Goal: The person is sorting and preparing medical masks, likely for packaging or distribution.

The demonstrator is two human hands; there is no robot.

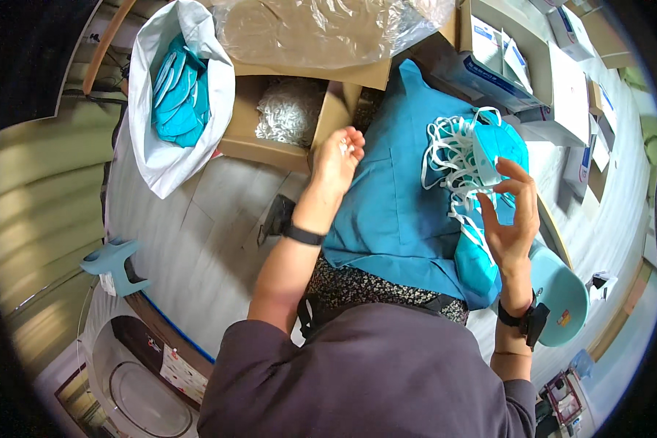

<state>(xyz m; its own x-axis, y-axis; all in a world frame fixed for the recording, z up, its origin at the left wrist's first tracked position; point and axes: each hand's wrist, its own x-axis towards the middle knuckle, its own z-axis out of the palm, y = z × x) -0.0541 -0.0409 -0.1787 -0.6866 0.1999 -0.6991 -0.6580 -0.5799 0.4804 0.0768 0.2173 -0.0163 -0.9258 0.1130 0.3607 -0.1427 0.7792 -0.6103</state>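
My left hand (336,162) is raised above the lap beside the cardboard box, its fingers curled around several small white pieces (345,147). My right hand (512,219) hovers at the pile of teal face masks (505,150), thumb and fingers bent and apart, fingertips close to the white ear loops (452,157). The loops lie tangled along the left side of the pile. Another teal mask (476,261) hangs lower, near my right wrist. Under the masks, a blue cloth (394,190) covers my lap.
An open cardboard box (259,142) holds a heap of small white pieces (288,113). Left of it stands a white sack (144,139) with teal masks (179,95) inside. Clear plastic film (306,33) lies behind. White cartons (504,80) stand at the right, and a light-blue stool (558,299) is near my right forearm.
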